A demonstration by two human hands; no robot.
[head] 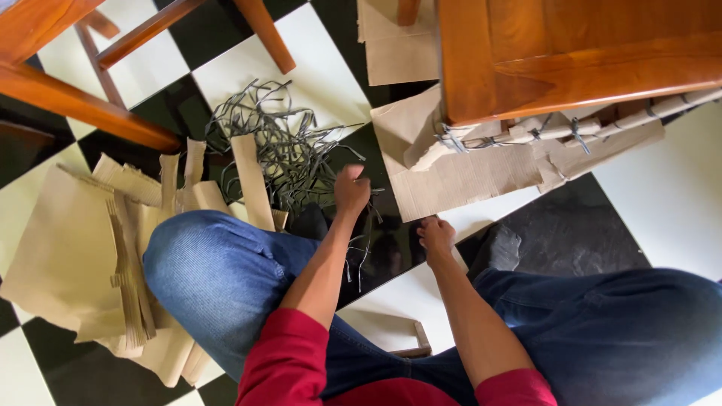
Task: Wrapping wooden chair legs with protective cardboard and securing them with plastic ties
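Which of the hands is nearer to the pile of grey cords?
Left. The left hand touches the edge of the grey cords and holds some strands. The right hand rests farther away, at the cardboard.

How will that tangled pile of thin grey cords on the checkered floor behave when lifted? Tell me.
The tangled pile of thin grey cords will likely be floppy: strands curl and loop loosely. Probably light, since each is thin. It may lift in a clump, as strands cross over one another; some dangle from the left hand.

Black-and-white checkered floor, wooden chair legs, perhaps a table
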